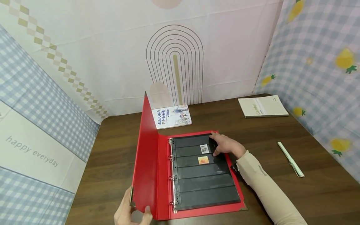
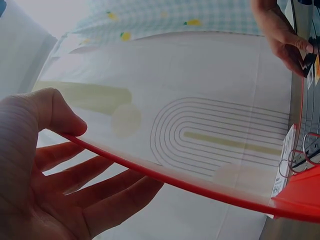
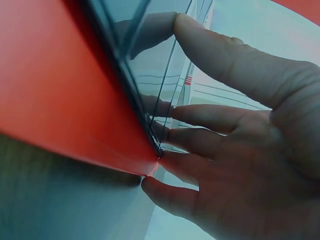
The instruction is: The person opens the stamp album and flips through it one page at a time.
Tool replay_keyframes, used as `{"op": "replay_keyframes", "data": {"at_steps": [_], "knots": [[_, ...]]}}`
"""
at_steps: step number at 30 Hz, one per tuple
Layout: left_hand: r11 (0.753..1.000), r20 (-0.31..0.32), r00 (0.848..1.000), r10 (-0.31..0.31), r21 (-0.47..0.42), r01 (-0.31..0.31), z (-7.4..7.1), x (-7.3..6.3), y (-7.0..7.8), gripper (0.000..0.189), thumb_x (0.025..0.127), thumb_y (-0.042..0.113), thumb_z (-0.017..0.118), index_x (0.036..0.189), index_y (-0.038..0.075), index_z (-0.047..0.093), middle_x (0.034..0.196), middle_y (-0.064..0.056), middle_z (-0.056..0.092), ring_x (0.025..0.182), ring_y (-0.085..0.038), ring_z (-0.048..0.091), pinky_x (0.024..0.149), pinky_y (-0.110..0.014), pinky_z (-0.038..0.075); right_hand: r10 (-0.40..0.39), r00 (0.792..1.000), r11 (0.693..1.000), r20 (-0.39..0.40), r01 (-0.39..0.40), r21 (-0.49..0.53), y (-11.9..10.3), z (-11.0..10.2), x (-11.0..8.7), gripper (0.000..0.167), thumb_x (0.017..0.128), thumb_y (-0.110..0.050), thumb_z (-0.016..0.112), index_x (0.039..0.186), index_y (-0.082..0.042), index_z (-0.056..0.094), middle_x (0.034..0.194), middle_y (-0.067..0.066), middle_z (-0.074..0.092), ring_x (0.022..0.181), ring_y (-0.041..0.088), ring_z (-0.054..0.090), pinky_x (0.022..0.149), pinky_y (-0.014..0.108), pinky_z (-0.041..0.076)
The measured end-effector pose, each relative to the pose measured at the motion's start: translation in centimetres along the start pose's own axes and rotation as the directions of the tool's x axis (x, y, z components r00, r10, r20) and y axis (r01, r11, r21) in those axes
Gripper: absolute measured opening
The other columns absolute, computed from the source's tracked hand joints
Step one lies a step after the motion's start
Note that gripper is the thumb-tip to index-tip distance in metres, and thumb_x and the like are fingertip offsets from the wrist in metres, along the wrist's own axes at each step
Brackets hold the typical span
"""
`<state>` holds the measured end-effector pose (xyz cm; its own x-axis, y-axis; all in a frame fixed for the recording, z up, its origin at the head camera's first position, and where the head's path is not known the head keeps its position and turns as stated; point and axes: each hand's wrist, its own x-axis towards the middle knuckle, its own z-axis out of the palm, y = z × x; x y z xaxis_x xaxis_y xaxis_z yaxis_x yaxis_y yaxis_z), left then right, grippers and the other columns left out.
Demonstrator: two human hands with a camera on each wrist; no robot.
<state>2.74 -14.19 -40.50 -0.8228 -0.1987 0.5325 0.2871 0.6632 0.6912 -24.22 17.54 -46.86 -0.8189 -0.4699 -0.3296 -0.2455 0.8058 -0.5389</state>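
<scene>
A red stamp album (image 1: 163, 187) with metal rings lies on the table, its front cover (image 1: 144, 162) raised almost upright. At the cover's lower edge my left hand (image 1: 130, 211) grips it, thumb on the inner face and fingers behind, as the left wrist view (image 2: 75, 165) also shows. Black strip pages (image 1: 208, 184) lie on the rings. Two stamps sit in their upper strips, a grey one (image 1: 204, 149) and an orange one (image 1: 203, 160). My right hand (image 1: 226, 145) rests at the pages' upper right corner. In the right wrist view, its extended fingertips (image 3: 175, 112) touch the glossy page.
A white illustrated book (image 1: 172, 117) lies behind the album, by the cloth backdrop. At the back right is a cream notebook (image 1: 262, 106). A pale green pen (image 1: 291, 159) lies to the right of my right forearm. Patterned cloth hangs along both sides.
</scene>
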Motion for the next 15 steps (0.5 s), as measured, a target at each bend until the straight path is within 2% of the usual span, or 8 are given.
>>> {"op": "replay_keyframes", "data": {"at_steps": [3,7,9,12,13,14,15], "knots": [[0.991,0.035,0.991,-0.133,0.035,0.132,-0.3,-0.1,0.3,0.058,0.069,-0.006,0.074,0.125,-0.002,0.06,0.102,-0.006,0.069,0.076,-0.002,0.062,0.057,-0.021,0.054,0.005,1.0,1.0,0.002,-0.005,0.007,0.1,0.1,0.1,0.085,0.083,-0.005,0.082,0.153,0.005,0.036,0.162,0.027,0.022,0.146,0.049,0.022,0.112,0.06,0.03],[0.986,0.03,0.986,-0.164,0.037,0.162,-0.5,-0.1,0.4,0.054,0.069,-0.008,0.074,0.121,-0.002,0.061,0.101,-0.005,0.068,0.077,-0.003,0.063,0.058,-0.021,0.054,0.01,1.0,1.0,-0.002,-0.009,0.011,0.2,0.1,0.2,0.085,0.082,-0.006,0.082,0.153,0.005,0.036,0.161,0.027,0.026,0.146,0.049,0.024,0.111,0.061,0.031],[0.987,-0.017,0.988,-0.156,0.029,0.157,-0.4,-0.1,0.6,0.053,0.065,-0.01,0.072,0.117,-0.004,0.062,0.098,-0.002,0.066,0.076,-0.003,0.062,0.058,-0.017,0.052,0.009,1.0,1.0,-0.006,-0.009,0.015,0.2,0.1,0.3,0.085,0.081,-0.006,0.083,0.153,0.005,0.037,0.159,0.027,0.029,0.145,0.048,0.025,0.111,0.06,0.032],[0.977,-0.062,0.976,-0.21,0.029,0.212,-0.2,-0.3,0.2,0.05,0.064,-0.013,0.07,0.112,-0.006,0.061,0.094,0.003,0.064,0.074,-0.001,0.06,0.058,-0.016,0.051,0.008,1.0,1.0,-0.009,-0.008,0.015,0.3,0.1,0.4,0.086,0.081,-0.005,0.083,0.152,0.005,0.037,0.158,0.028,0.03,0.144,0.048,0.027,0.11,0.06,0.033],[0.976,-0.067,0.975,-0.214,0.018,0.216,-0.1,-0.6,-0.6,0.047,0.065,-0.012,0.069,0.111,-0.006,0.061,0.092,0.002,0.064,0.073,-0.002,0.06,0.057,-0.016,0.05,0.008,1.0,1.0,-0.009,-0.008,0.014,0.3,0.1,0.4,0.086,0.08,-0.005,0.083,0.152,0.005,0.037,0.158,0.028,0.03,0.144,0.048,0.028,0.11,0.06,0.033],[0.979,-0.063,0.977,-0.205,-0.035,0.203,-0.2,-0.9,-1.4,0.044,0.068,-0.011,0.068,0.11,-0.007,0.06,0.092,-0.001,0.065,0.073,-0.006,0.062,0.058,-0.018,0.052,0.008,1.0,1.0,-0.01,-0.008,0.011,0.3,0.1,0.4,0.086,0.08,-0.005,0.083,0.152,0.006,0.038,0.158,0.028,0.031,0.144,0.048,0.028,0.11,0.06,0.034],[0.974,-0.047,0.974,-0.223,-0.06,0.22,0.2,-2.1,-4.8,0.045,0.07,-0.008,0.07,0.114,-0.007,0.06,0.094,-0.006,0.066,0.075,-0.007,0.064,0.057,-0.022,0.053,0.008,1.0,1.0,-0.011,-0.008,0.01,0.3,0.1,0.4,0.086,0.08,-0.005,0.083,0.152,0.006,0.038,0.158,0.028,0.03,0.144,0.048,0.028,0.11,0.06,0.034]]}}
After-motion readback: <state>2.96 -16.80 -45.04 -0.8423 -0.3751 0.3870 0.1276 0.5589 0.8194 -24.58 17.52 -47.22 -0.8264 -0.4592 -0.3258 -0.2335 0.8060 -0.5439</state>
